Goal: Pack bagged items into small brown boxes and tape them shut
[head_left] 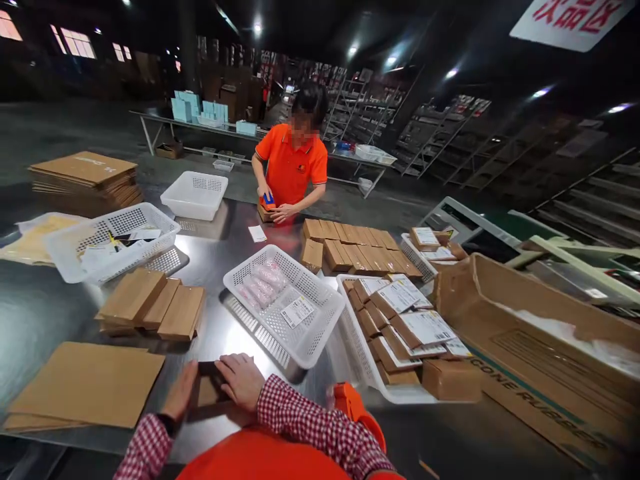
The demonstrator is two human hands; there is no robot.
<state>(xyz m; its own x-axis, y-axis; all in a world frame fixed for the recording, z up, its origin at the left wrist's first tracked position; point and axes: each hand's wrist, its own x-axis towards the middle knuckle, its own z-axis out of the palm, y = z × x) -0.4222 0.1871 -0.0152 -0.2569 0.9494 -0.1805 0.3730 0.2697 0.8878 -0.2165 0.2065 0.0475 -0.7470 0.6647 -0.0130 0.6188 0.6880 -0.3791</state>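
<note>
Close in front of me, a small brown cardboard box (207, 390) sits on the steel table between my two hands. My left hand (181, 393) grips its left side. From the right, my right hand (243, 381) presses over its top, with fingers curled on the upper edge. The box's underside and part of its right end are hidden. An orange tape dispenser (353, 407) lies beside my right forearm. To the left are flat cardboard sheets (85, 383), and behind them a pile of closed boxes (145, 297).
A white basket (313, 353) holds pink bubble-wrapped packs and a label. Right of it, another basket (360, 357) is heaped with labelled boxes, beside a large carton (540, 387). Across the table a co-worker (295, 167) works a tape dispenser (269, 202) on a box. Boxes in rows (357, 247) stand nearby.
</note>
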